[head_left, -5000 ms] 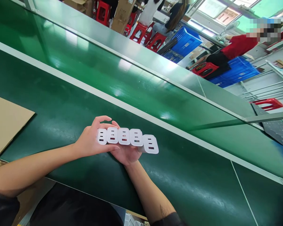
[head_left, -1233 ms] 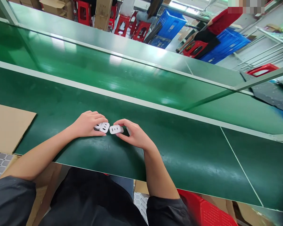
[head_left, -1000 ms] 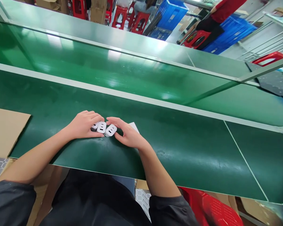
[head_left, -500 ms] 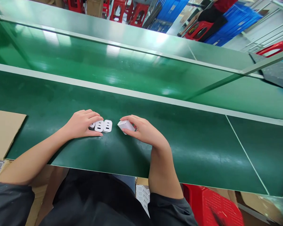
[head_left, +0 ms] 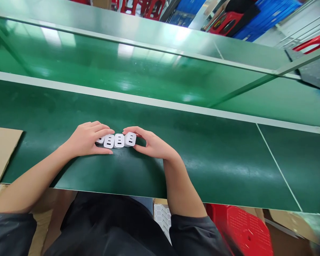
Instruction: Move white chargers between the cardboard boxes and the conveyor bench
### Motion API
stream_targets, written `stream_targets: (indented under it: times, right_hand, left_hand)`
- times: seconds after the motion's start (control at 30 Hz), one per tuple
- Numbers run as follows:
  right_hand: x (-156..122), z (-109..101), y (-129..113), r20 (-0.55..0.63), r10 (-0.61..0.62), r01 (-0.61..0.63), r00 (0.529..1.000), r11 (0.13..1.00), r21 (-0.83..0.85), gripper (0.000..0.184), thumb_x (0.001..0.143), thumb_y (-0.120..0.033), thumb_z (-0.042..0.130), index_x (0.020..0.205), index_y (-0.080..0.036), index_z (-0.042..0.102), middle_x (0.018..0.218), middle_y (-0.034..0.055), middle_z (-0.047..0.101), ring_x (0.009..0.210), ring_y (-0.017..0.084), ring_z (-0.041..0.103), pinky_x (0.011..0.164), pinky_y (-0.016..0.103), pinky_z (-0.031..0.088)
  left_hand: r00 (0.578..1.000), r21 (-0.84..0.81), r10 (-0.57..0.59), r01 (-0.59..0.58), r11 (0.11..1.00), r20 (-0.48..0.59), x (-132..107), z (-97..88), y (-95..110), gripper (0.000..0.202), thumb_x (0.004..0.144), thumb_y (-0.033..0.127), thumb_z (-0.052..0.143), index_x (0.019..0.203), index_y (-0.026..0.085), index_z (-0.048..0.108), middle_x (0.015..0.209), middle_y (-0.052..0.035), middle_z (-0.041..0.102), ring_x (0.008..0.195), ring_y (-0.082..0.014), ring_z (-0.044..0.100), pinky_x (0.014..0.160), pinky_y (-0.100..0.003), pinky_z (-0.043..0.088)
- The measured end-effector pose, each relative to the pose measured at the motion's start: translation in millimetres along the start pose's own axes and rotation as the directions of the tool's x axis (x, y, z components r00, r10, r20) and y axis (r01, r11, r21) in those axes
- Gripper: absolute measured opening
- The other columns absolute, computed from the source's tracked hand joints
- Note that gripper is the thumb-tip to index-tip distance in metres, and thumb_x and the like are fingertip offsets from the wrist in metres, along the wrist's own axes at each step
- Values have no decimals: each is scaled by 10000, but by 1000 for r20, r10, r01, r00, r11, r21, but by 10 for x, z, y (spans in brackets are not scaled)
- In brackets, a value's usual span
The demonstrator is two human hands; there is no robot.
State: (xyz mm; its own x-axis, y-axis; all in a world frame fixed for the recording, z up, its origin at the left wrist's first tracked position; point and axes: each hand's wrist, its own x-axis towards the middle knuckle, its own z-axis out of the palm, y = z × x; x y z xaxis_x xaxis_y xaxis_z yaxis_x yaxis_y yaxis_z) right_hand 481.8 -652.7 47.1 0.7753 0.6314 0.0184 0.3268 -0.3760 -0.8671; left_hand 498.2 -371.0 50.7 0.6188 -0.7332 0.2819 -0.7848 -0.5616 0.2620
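Observation:
Several white USB chargers stand in a row on the green table, port faces up, each with dark slots. My left hand (head_left: 89, 138) curls around the left end of the row, its thumb and fingers gripping along the sides of a partly hidden charger (head_left: 100, 140) and a second charger (head_left: 109, 141). A third charger (head_left: 119, 140) stands in the row just past my left fingertips. At the right end, my right hand (head_left: 150, 142) pinches a slightly tilted charger (head_left: 130, 139) between thumb and fingers, right up against its neighbour.
The green table (head_left: 216, 170) runs across the view, with a pale rail (head_left: 122, 99) behind it and a glossy green panel beyond. A cardboard sheet (head_left: 4, 151) lies at the left edge. A red stool (head_left: 245, 227) stands below the table at the right.
My right hand has moved left and turned its charger so the ports face up, bringing it to the row's end. My left hand stays around the other chargers.

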Motion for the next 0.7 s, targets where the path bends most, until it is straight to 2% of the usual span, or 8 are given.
stream_targets:
  times: [0.1,0.17,0.23,0.37,0.57,0.7]
  right_hand:
    - [-18,0,-28,57,8,-6,998,1000,-27,670,837,-245,622,1456,-290,369,1481,62,467,1331,241,477,1086,451,448]
    - [-6,44,-54,35,44,-40,998,995,-97,727,838,-330,667,1484,-306,336,1440,65,513,1268,260,517,1043,479,474]
    - [20,111,-76,-7,46,-47,999,983,-176,696,844,-356,675,1467,-300,371,1358,62,580,1174,261,552,996,482,497]
    - [54,203,-109,-30,-18,10,999,968,-250,617,860,-348,659,1427,-281,425,1305,61,614,1105,258,557,942,456,519]
    - [19,186,-128,37,-39,45,999,980,-195,751,882,-298,648,1515,-323,244,1274,13,636,1159,240,554,998,436,479]
    - [-2,147,-122,47,-47,54,998,986,-158,850,855,-380,695,1543,-316,199,1341,50,585,1173,243,548,999,424,481]
  left_hand:
    - [1000,-7,-8,8,1000,4,1,-18,-23,603,824,695,575,1177,210,631,1159,-64,698,937,-212,653,799,-328,498]
    - [1000,-16,-9,9,1000,7,1,1,-33,565,838,685,565,1142,216,647,1134,-57,707,920,-205,660,757,-312,500]
    - [1000,-31,-14,14,999,12,-3,36,-26,533,857,674,546,1118,224,658,1105,-49,718,906,-195,671,712,-290,496]
    - [999,-37,-41,42,998,7,-27,92,45,520,874,659,533,1147,234,654,1103,-45,722,925,-191,687,704,-270,504]
    - [999,-29,-28,29,999,15,-65,80,159,447,905,570,553,1193,235,617,1122,-33,718,902,-182,693,683,-268,499]
    - [999,-61,-29,32,998,44,-44,29,192,506,886,571,579,1274,246,556,1146,-34,703,936,-191,685,679,-275,503]
